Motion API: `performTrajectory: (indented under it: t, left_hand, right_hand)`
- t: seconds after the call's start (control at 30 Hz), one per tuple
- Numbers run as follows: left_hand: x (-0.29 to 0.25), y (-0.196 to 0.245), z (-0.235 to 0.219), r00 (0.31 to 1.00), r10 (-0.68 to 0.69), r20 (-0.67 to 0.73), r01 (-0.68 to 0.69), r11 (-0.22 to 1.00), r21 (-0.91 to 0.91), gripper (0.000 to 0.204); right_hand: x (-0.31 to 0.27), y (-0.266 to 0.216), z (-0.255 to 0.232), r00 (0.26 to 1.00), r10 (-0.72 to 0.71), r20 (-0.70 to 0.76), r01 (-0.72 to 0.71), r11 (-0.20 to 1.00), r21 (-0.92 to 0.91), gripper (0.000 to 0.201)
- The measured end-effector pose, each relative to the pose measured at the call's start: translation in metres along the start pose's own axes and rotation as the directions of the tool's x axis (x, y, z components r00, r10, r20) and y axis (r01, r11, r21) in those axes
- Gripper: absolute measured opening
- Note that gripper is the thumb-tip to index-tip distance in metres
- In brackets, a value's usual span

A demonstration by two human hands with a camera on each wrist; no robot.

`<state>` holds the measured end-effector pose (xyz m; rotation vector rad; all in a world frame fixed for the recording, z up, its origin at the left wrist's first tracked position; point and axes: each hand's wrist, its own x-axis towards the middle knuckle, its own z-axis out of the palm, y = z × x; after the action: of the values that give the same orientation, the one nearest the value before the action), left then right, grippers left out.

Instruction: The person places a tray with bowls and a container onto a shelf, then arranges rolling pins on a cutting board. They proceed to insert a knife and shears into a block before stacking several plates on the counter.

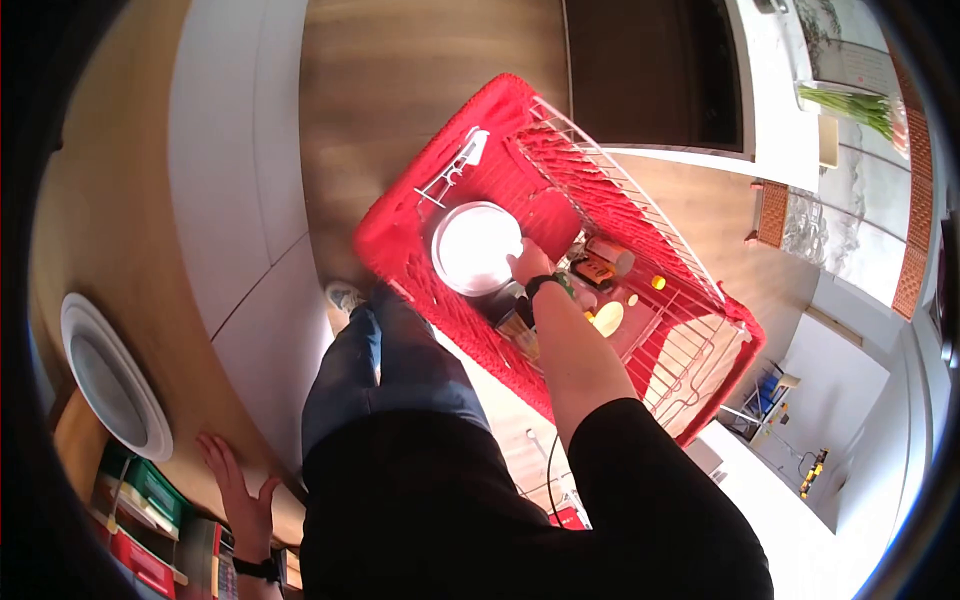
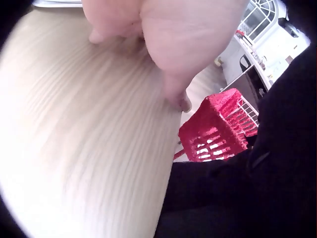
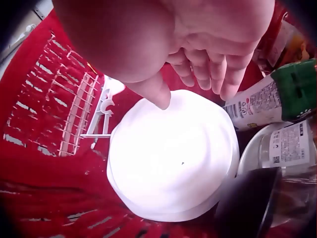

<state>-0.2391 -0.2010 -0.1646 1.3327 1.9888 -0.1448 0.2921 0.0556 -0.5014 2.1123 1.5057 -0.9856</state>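
Observation:
Inside a red basket, a stack of white round plates or bowls lies toward one end. My right hand reaches in at the edge of the stack. In the right wrist view the thumb and extended fingers of that hand are spread above the white dishes; whether they touch is unclear. My left hand rests with spread fingers on the wooden tabletop, near its edge; in the left wrist view the hand partly hides its own fingers.
Bottles and packages fill the basket's middle, with a green-and-white package beside the dishes. A white oval dish stands on the wooden table at left. Below it are a green box and books. A wire rack lines the basket.

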Motion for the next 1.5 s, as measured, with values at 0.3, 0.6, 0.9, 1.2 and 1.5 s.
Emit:
performTrajectory:
  t: [0.3, 0.6, 0.9, 1.2, 1.5]
  left_hand:
    - [0.003, 0.0, 0.004, 0.998, -0.055, -0.036, 0.054, 0.998, -0.007, 0.106]
    - [0.002, -0.002, 0.004, 0.996, -0.054, -0.067, 0.056, 0.998, 0.03, 0.108]
    - [0.0, -0.006, 0.006, 0.995, -0.039, -0.095, 0.04, 0.999, 0.012, 0.109]
    - [0.001, -0.005, 0.007, 0.993, -0.029, -0.113, 0.028, 1.0, -0.007, 0.11]
    - [0.001, -0.005, 0.008, 0.993, -0.029, -0.117, 0.029, 1.0, -0.005, 0.111]
  right_hand:
    - [0.061, 0.004, 0.021, 0.99, 0.085, 0.109, -0.095, 0.991, 0.095, 0.087]
    - [0.091, 0.03, 0.034, 0.992, -0.005, 0.124, -0.042, 0.926, 0.374, 0.085]
    - [0.084, 0.009, -0.001, 0.963, -0.043, 0.265, -0.071, 0.911, 0.405, 0.071]
    - [0.051, -0.001, 0.008, 0.96, -0.201, 0.194, -0.05, 0.56, 0.827, 0.048]
    - [0.04, -0.02, -0.029, 0.86, 0.032, 0.51, -0.264, 0.882, 0.39, 0.039]
